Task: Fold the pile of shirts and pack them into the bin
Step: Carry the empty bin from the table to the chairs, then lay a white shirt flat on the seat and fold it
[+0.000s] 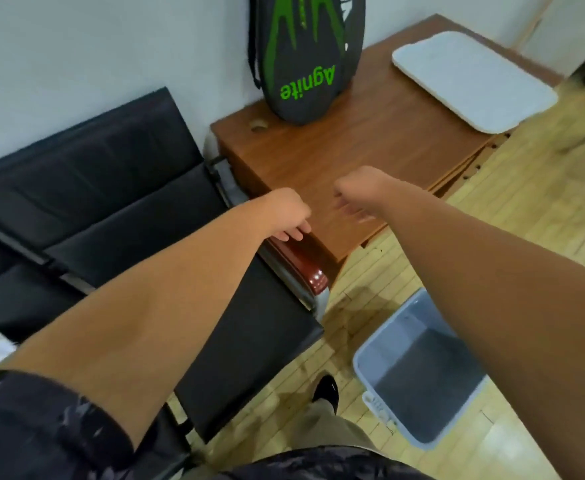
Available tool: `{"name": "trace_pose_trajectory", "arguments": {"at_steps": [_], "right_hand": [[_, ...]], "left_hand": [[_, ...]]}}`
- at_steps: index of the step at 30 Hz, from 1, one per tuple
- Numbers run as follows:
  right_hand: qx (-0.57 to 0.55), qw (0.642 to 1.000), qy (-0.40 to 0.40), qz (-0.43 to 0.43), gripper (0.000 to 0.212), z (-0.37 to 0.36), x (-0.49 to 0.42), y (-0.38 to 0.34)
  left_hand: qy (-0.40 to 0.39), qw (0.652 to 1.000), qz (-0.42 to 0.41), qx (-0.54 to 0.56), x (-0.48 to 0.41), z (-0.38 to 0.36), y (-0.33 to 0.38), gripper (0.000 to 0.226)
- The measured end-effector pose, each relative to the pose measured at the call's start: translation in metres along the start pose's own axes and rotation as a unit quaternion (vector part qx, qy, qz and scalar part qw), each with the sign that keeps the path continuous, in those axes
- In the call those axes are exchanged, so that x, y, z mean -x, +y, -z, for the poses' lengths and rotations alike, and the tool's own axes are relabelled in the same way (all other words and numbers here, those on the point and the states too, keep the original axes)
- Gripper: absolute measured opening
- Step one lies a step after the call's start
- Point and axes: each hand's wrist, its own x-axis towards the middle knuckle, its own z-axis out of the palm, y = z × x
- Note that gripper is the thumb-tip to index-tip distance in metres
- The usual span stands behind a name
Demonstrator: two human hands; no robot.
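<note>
Office waiting area: black bench seating (pixel 104 188), wooden desk (pixel 370 150), plain white wall (pixel 76 57).

pale wall (pixel 76 46), yellowish plank floor (pixel 526 209), black bench seats (pixel 93 188), brown wooden table (pixel 370 143)

You had open room over the near half of the table (pixel 388 150), where the wood lay bare. A racket bag (pixel 305 64) stood at its back edge against the wall (pixel 111 46), and a white tray (pixel 474 81) took the far right corner. The bench armrest (pixel 305 268) sat just beside its left edge. The bin (pixel 405 341) on the floor (pixel 526 237) stood open-topped.
</note>
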Motion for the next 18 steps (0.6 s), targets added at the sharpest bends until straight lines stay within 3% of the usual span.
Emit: {"name": "trace_pose_trajectory", "arguments": {"at_steps": [4,10,18], "right_hand": [[0.012,0.998,-0.048,0.034,0.022,-0.096,0.01,-0.072],[0.115,0.974,-0.176,0.084,0.023,-0.313,0.038,-0.152],[0.202,0.91,-0.333,0.14,0.02,-0.524,0.104,-0.164]], "left_hand": [[0.026,0.996,0.022,0.085,0.036,0.076,-0.096,0.032],[0.115,0.97,0.113,0.183,0.1,0.167,-0.293,0.029],[0.217,0.882,0.254,0.332,0.186,0.157,-0.508,0.021]]}}
